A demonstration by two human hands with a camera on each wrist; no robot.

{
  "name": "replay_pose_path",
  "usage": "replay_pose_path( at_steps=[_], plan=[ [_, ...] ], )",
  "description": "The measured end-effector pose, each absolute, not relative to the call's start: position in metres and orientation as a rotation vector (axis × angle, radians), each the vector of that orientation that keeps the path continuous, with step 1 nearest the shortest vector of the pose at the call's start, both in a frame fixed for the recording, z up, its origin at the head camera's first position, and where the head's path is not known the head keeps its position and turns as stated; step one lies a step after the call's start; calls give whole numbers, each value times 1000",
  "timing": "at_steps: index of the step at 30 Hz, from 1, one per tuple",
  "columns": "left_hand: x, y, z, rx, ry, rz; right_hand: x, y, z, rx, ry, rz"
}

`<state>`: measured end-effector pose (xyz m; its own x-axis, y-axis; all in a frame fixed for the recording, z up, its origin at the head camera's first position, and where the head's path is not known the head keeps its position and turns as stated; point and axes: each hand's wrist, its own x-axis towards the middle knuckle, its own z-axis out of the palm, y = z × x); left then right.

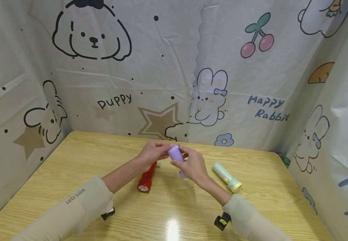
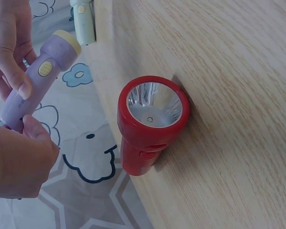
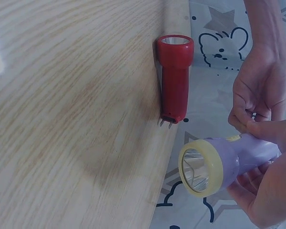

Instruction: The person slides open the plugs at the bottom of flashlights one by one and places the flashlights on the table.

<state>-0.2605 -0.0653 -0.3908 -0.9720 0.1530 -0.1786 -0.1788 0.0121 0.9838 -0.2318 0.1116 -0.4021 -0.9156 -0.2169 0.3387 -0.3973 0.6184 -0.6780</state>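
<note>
**Purple torch [image 1: 175, 154] in two hands above a wooden table [image 1: 143, 217]**

Pale, wood-grained, the table is reflecting a bright patch of light near the camera. Printed cloth [image 1: 167, 40] is hanging behind it and along both sides. Lettering on the cloth is reading "PUPPY" [image 1: 114, 101] and, farther right, "Happy Rabbit" [image 1: 268, 107]; the left sleeve [image 1: 86, 202] is carrying small print beginning "Lets". A mark on the purple torch's barrel is showing too small to read.

The red torch [image 1: 147, 177] is lying left of centre, lens toward the wearer and prongs toward the far edge [image 1: 101, 135]. The green torch [image 1: 226, 177] is lying on the right, slanting, well apart from the red one. Bare wood is extending from between them toward the wearer.

The right hand [image 1: 194, 165] is gripping the purple torch's barrel, thumb along one side; the left hand [image 1: 153, 153] is pinching its tail end. The torch's head is pointing down toward the wearer.
</note>
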Motion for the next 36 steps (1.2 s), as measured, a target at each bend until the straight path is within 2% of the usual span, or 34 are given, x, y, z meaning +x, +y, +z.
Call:
replay_pose_path(
  at_steps=[36],
  plan=[
    [-257,-64,-391,-80,2088,2033,-231,110,-401,537,-2638,1173]
  ],
)
